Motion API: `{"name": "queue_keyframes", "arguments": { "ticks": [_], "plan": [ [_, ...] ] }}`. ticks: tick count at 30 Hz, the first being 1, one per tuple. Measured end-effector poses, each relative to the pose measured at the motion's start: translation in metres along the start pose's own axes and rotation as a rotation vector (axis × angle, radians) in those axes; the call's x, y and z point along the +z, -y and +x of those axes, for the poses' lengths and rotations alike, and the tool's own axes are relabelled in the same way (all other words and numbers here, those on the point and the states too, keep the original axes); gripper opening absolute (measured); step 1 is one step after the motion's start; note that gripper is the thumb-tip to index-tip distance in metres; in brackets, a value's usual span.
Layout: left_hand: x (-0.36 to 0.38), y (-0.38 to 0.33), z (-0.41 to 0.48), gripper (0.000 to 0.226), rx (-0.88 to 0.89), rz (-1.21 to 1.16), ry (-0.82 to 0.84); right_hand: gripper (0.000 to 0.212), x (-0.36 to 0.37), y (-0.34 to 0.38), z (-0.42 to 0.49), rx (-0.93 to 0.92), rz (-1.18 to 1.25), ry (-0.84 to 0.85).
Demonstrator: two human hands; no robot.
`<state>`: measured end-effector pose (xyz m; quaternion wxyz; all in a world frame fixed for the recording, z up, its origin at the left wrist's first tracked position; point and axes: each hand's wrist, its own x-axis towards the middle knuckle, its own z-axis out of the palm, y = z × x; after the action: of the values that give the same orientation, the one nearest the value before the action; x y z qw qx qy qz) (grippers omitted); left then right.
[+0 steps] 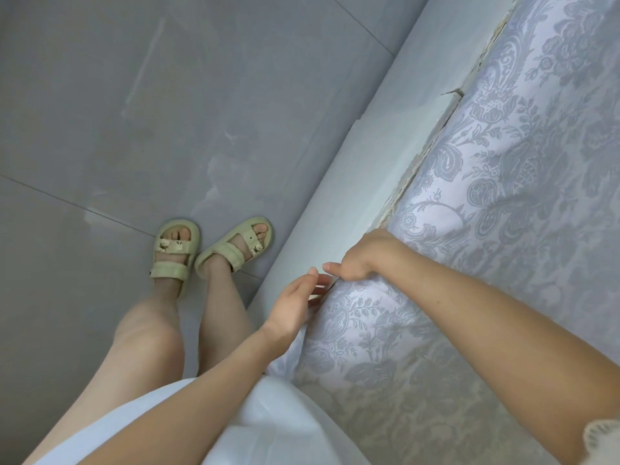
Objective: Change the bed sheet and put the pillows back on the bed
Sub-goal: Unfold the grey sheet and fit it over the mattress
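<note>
Right now, in the head view, you are working the side edge of the flowered sheet [503, 203], spread over the bed beside the pale bed frame [335, 162]: your right hand [360, 260] curls its fingers round a fold at that edge, while your left hand [295, 300] lies slack, straight fingers touching the edge just beside. It looks like tucking or freeing this side, so next you need both hands gripping. Your sandals [177, 253] stand on the grey floor [100, 95] close to the frame; no pillow shows.
</note>
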<state>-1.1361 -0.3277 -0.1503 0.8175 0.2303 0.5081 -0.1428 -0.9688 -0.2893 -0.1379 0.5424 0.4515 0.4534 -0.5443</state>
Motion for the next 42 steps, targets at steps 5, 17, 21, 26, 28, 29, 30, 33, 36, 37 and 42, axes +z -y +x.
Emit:
{"name": "queue_keyframes", "arguments": {
  "ticks": [5, 17, 21, 26, 28, 29, 30, 33, 36, 37, 42],
  "plan": [
    [0.012, 0.005, 0.004, 0.045, -0.079, 0.194, 0.183, 0.087, 0.000, -0.002, -0.002, 0.069, 0.317, 0.000],
    [0.001, 0.016, 0.007, 0.072, -0.076, 0.352, 0.256, 0.095, -0.002, 0.009, 0.010, 0.105, 0.494, 0.133],
    [-0.025, 0.047, 0.000, 0.059, 0.180, 0.509, -0.091, 0.087, 0.005, 0.023, 0.025, 0.189, 0.382, 0.136],
    [-0.027, 0.080, -0.002, 0.050, 0.062, 0.232, -0.007, 0.087, 0.015, 0.032, 0.030, 0.223, 0.246, 0.037],
    [-0.024, 0.092, -0.008, 0.055, 0.025, 0.205, 0.019, 0.086, 0.017, 0.036, 0.017, 0.207, 0.263, -0.034],
    [-0.022, 0.099, -0.010, 0.057, -0.014, 0.199, 0.038, 0.086, 0.017, 0.038, 0.008, 0.188, 0.296, -0.097],
    [-0.019, 0.103, -0.012, 0.061, -0.065, 0.206, 0.071, 0.086, 0.019, 0.040, -0.001, 0.159, 0.358, -0.179],
    [-0.011, 0.103, -0.010, 0.082, -0.234, 0.223, 0.226, 0.076, 0.030, 0.050, -0.027, 0.036, 0.548, -0.501],
    [-0.012, 0.077, -0.009, 0.071, -0.312, 0.211, 0.278, 0.051, 0.058, 0.061, -0.045, 0.042, 0.537, -1.020],
    [-0.018, 0.069, -0.007, 0.076, -0.306, 0.285, 0.282, 0.043, 0.072, 0.067, -0.050, 0.065, 0.570, -1.184],
    [-0.047, 0.063, -0.010, 0.081, -0.171, 0.365, 0.114, 0.045, 0.145, 0.120, -0.048, 0.367, 0.740, -1.261]
  ]
}}
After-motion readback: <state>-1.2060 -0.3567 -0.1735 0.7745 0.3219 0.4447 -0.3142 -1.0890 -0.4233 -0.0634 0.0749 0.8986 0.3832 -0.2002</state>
